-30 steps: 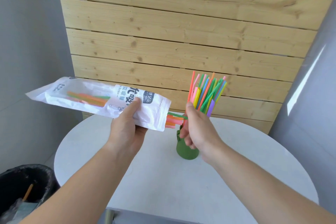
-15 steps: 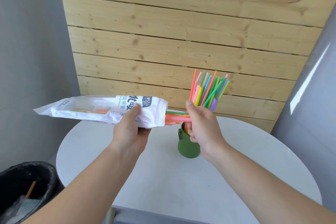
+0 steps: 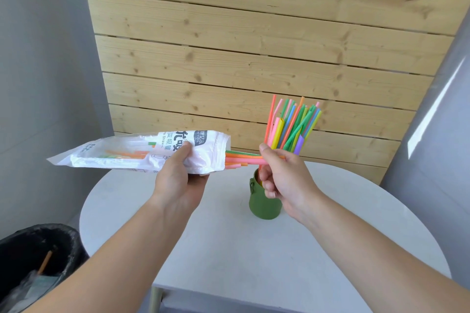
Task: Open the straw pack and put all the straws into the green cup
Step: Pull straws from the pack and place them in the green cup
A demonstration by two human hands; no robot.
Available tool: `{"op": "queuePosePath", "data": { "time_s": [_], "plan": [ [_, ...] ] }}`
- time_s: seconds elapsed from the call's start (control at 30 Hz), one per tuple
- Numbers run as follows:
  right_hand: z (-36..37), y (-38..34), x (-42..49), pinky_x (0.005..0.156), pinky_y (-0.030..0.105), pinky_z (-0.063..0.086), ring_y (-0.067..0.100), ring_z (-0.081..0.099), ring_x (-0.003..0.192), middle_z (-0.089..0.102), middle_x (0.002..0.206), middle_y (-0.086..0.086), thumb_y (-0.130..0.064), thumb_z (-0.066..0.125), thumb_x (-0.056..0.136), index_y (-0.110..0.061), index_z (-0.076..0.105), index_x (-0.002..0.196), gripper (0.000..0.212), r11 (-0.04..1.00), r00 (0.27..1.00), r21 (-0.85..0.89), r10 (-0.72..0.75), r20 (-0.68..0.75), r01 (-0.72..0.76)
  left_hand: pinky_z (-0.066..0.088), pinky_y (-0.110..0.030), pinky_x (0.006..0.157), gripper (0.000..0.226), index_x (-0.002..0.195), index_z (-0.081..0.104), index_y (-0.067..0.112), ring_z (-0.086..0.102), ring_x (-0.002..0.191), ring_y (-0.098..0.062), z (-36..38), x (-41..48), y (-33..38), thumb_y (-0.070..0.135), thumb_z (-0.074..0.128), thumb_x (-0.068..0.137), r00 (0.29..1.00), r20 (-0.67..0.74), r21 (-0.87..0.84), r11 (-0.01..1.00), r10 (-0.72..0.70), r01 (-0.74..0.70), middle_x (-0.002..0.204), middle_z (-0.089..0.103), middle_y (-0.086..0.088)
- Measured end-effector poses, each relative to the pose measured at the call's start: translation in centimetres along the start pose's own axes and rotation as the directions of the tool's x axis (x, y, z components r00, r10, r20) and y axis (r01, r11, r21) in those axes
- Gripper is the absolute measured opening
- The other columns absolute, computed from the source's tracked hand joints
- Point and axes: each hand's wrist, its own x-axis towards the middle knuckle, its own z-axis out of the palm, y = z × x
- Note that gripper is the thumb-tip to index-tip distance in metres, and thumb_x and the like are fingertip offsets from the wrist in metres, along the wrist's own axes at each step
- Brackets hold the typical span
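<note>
Both bare arms reach forward from the lower corners of the view and draw toward each other. The left forearm point(image 3: 114, 256) rises from the lower left with a straight wrist. The left grip point(image 3: 178, 178) clasps the straw pack point(image 3: 122, 152) from below, its thumb pressed flat on top and its fingers wrapped underneath, mostly hidden. The right forearm point(image 3: 368, 244) comes in from the lower right. The right grip point(image 3: 282, 178) sits level with the left, near it but not touching, and pinches the straws point(image 3: 244, 157) between thumb and forefinger; its other fingers point(image 3: 267, 185) curl loosely toward the palm.
</note>
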Motion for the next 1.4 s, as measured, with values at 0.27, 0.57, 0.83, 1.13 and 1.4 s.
{"op": "queuePosePath", "data": {
  "time_s": [0.27, 0.57, 0.83, 1.13, 1.4],
  "plan": [
    [-0.7, -0.8, 0.6, 0.040, 0.022, 0.035, 0.012, 0.043, 0.042, 0.061, 0.057, 0.006, -0.022, 0.067, 0.094, -0.008, 0.062, 0.086, 0.018, 0.994, 0.993, 0.021, -0.109, -0.036, 0.110, 0.061, -0.040, 0.087, 0.009, 0.102, 0.066, 0.005, 0.074, 0.091, -0.021, -0.2, 0.4, 0.1, 0.012, 0.060, 0.103, 1.000, 0.008, 0.015, 1.000, 0.019, -0.019, 0.101, 0.072, -0.006],
    [-4.1, -4.2, 1.2, 0.042, 0.025, 0.035, 0.013, 0.041, 0.044, 0.057, 0.055, 0.005, -0.020, 0.064, 0.096, -0.006, 0.065, 0.087, 0.017, 0.953, 0.967, -0.168, -0.249, 0.047, 0.253, 0.055, -0.053, 0.102, 0.020, 0.121, 0.064, 0.006, 0.073, 0.114, -0.026, -0.7, 1.0, 0.5, 0.012, 0.062, 0.102, 0.997, 0.048, -0.031, 0.998, 0.061, -0.060, 0.126, 0.074, -0.009],
    [-8.9, -6.8, 1.8, 0.042, 0.025, 0.032, 0.011, 0.040, 0.040, 0.056, 0.051, 0.001, -0.019, 0.063, 0.096, -0.012, 0.062, 0.076, 0.022, 0.923, 0.956, -0.261, -0.293, -0.004, 0.282, 0.062, -0.042, 0.090, 0.007, 0.107, 0.065, 0.009, 0.074, 0.111, -0.023, -1.1, 1.7, 0.5, 0.013, 0.060, 0.103, 0.997, 0.003, -0.012, 0.997, 0.077, -0.077, 0.116, 0.076, -0.006],
    [-14.8, -9.3, 0.8, 0.044, 0.028, 0.033, 0.012, 0.040, 0.040, 0.056, 0.053, 0.001, -0.021, 0.065, 0.095, -0.012, 0.065, 0.076, 0.021, 0.880, 0.939, -0.381, -0.336, -0.076, 0.284, 0.059, -0.044, 0.097, 0.011, 0.111, 0.066, 0.011, 0.074, 0.111, -0.021, -1.1, 2.2, -0.8, 0.014, 0.065, 0.100, 0.998, -0.014, 0.042, 0.997, 0.067, -0.067, 0.119, 0.074, -0.005],
    [-17.4, -10.3, -0.7, 0.040, 0.024, 0.035, 0.015, 0.040, 0.042, 0.058, 0.050, 0.000, -0.022, 0.067, 0.094, -0.005, 0.066, 0.082, 0.021, 0.796, 0.948, -0.565, -0.310, -0.073, 0.216, 0.056, -0.051, 0.102, 0.031, 0.130, 0.063, 0.005, 0.073, 0.114, -0.025, -0.5, 1.9, -2.0, 0.013, 0.065, 0.100, 0.998, 0.016, 0.054, 0.997, 0.055, -0.056, 0.129, 0.073, -0.009]
  ]
}}
